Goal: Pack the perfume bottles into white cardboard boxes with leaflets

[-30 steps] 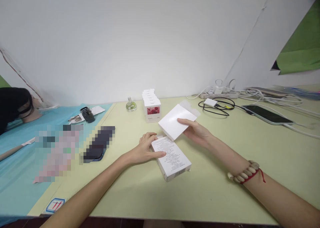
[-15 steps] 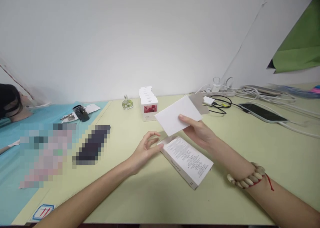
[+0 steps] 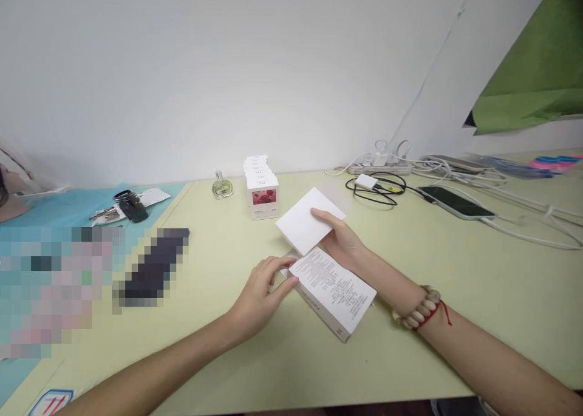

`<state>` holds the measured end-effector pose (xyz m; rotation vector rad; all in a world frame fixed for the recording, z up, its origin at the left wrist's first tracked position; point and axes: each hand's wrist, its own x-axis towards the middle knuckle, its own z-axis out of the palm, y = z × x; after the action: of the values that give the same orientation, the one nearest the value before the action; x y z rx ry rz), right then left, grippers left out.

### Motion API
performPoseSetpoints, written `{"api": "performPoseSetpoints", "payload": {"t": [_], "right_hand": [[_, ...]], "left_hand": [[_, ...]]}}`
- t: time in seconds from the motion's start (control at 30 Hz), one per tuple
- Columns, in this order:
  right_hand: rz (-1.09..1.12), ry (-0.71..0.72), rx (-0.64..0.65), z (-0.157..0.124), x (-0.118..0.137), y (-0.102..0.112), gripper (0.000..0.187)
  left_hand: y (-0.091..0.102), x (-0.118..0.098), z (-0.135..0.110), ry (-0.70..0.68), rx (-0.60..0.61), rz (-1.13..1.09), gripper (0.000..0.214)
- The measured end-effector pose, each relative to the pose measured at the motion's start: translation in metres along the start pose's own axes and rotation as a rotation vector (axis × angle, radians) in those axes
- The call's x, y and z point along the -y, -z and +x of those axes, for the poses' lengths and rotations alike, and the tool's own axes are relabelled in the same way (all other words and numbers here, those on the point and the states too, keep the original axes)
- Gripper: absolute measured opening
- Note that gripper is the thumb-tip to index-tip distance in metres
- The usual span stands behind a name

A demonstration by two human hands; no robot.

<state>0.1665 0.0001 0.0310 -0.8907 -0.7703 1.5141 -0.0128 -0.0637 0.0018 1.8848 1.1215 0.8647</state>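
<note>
A printed white box lies slantwise on the table, its text side up and its far-left end open. My left hand is at that end, thumb on the near corner and fingers curled over the flap. Above the open end, my right hand grips a plain white card-like piece, thumb on top and fingers underneath. This piece is tilted, its lower corner close to the box's opening. Something pale shows behind its right edge, too blurred to make out.
Small white boxes with a red flower picture stand in a row near the wall, beside a green glass bottle. A phone, cables and a power strip lie to the right. A dark jar rests on blue cloth at left.
My right hand has brought the white piece lower and closer to the box's open end. My left fingers have closed in on the box end. The whole view has shifted slightly.
</note>
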Motion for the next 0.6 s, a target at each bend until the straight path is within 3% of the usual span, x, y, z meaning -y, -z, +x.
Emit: {"api": "performPoseSetpoints", "payload": {"t": [0.13, 0.37, 0.6], "right_hand": [[0.062, -0.129, -0.018, -0.003, -0.006, -0.005, 0.026], [0.014, -0.068, -0.030, -0.011, -0.008, -0.013, 0.025], [-0.004, 0.102, 0.013, -0.005, -0.005, -0.007, 0.029]], "left_hand": [[0.002, -0.001, 0.001, 0.036, 0.051, 0.003, 0.032], [0.008, 0.003, 0.006, 0.093, 0.133, -0.095, 0.029], [0.011, 0.002, 0.010, 0.116, 0.074, -0.415, 0.025]]}}
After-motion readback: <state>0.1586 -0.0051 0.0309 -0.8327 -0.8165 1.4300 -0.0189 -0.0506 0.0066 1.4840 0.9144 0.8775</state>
